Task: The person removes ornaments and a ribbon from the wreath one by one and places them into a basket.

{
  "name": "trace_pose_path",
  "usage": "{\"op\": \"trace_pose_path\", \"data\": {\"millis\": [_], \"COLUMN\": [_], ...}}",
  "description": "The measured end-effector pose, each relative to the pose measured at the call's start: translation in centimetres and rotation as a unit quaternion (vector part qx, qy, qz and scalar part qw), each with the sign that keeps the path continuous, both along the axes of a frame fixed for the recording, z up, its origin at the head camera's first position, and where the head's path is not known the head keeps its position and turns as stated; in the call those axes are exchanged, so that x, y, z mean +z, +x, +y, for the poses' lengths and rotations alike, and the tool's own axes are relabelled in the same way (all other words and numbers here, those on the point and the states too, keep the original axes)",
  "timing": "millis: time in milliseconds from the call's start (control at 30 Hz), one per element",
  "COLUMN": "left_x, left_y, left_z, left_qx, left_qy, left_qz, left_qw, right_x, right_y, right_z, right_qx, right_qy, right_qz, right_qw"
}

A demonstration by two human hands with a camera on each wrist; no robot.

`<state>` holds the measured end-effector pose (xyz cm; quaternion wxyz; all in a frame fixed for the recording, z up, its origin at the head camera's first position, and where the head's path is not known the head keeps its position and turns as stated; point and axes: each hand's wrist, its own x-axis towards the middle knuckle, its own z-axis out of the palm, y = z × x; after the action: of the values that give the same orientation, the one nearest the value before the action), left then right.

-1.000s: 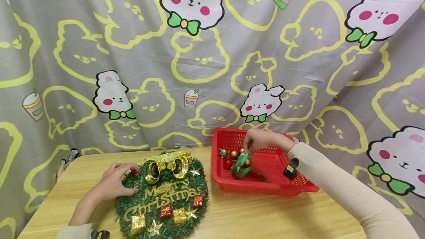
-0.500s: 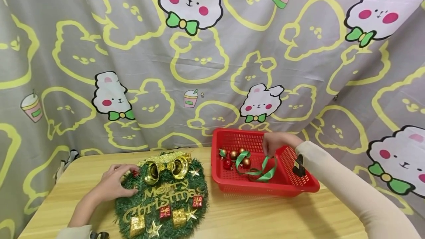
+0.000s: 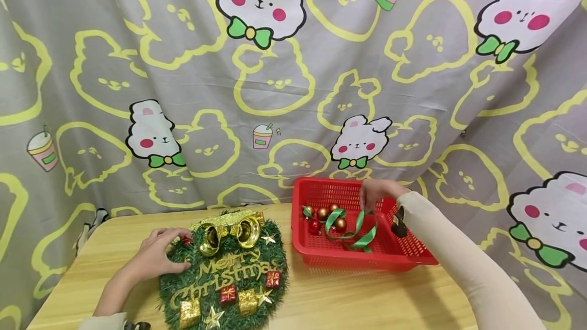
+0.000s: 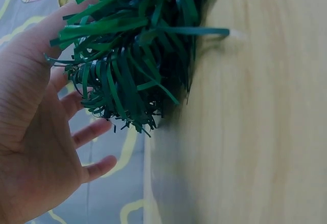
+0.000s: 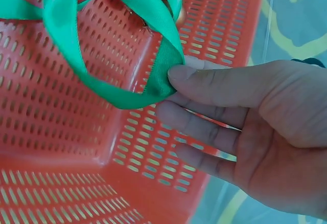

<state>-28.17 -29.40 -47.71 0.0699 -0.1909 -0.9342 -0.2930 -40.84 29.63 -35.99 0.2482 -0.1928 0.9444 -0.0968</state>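
A green tinsel Christmas wreath [image 3: 247, 253] with gold bells, stars, small gift boxes and "Merry Christmas" lettering lies on the table. At its left edge is my left hand [image 3: 158, 252], fingers spread and thumb apart, touching the tinsel [image 4: 127, 65]. My right hand [image 3: 373, 195] is over the red basket [image 3: 357, 259], pinching a green ribbon [image 5: 117, 98] between thumb and index finger. The ribbon's loops hang down into the basket, and the other fingers of this hand are loosely bent.
Several gold and red Christmas baubles [image 3: 323, 214] lie in the left part of the basket. The wooden table [image 3: 321, 299] ends at a grey patterned curtain [image 3: 257, 85] behind it. The basket's perforated walls surround the ribbon.
My right hand has drawn the ribbon from above the baubles rightward, spreading its loops across the basket, then moved slightly back left. My left hand has stayed at the wreath.
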Motion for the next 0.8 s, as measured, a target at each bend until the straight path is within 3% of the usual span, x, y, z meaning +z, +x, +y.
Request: {"op": "trace_pose_path", "data": {"millis": [400, 500, 800], "left_x": [0.0, -0.2, -0.2], "left_y": [-0.4, -0.4, 0.1], "left_z": [0.5, 0.6, -0.1], "left_qx": [-0.003, -0.004, 0.005], "left_qy": [-0.011, -0.010, -0.006], "left_qz": [0.009, 0.007, 0.018], "left_qw": [0.9999, 0.9999, 0.9998], "right_x": [-2.3, -2.6, -2.8], "right_y": [-0.2, -0.1, -0.4], "right_z": [0.5, 0.7, 0.5], "right_qx": [-0.014, -0.023, 0.016], "right_qy": [-0.008, 0.005, 0.074], "right_qz": [0.010, 0.014, 0.041], "right_qw": [1.000, 1.000, 0.996]}}
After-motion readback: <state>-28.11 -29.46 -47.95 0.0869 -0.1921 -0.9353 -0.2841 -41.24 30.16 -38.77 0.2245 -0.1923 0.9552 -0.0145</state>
